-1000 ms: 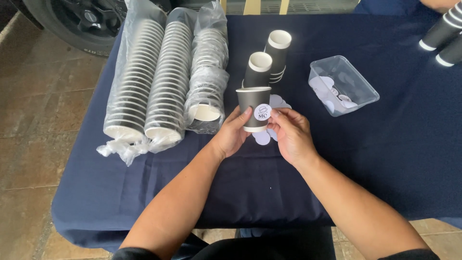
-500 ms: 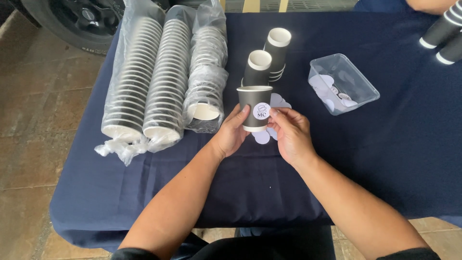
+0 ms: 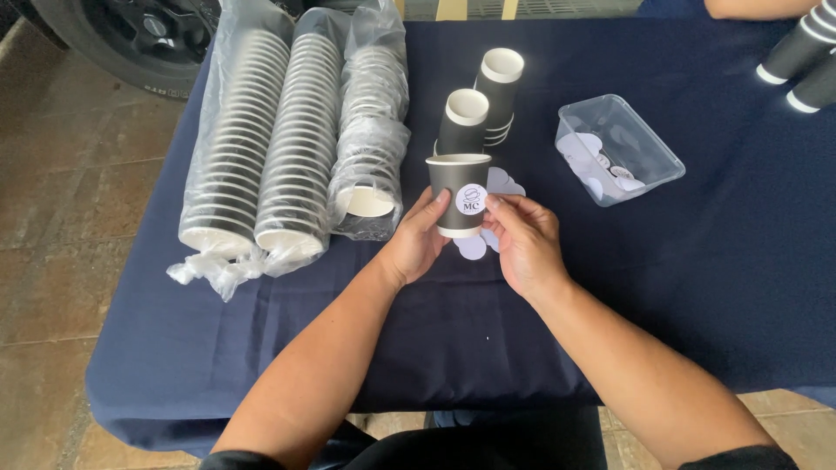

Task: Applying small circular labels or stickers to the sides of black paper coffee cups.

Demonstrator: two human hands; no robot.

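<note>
A black paper cup (image 3: 453, 178) stands upright over the dark blue tablecloth (image 3: 714, 287), held between both hands. My left hand (image 3: 414, 242) grips its left side. My right hand (image 3: 521, 240) holds its right side, with the thumb pressing the edge of a round white sticker (image 3: 471, 199) on the cup's front. Loose round white stickers (image 3: 475, 246) lie on the cloth just behind and beneath the cup.
Three plastic-wrapped sleeves of stacked black cups (image 3: 296, 139) lie on the left. Two short cup stacks (image 3: 484, 103) lie behind the held cup. A clear plastic tub (image 3: 616, 148) holds more stickers. Another person's arm and cups (image 3: 797, 52) are at the top right. A tyre (image 3: 131, 39) is beyond the table.
Hands and cup have stayed almost where they were; the right thumb has kept pressing at the sticker on the cup.
</note>
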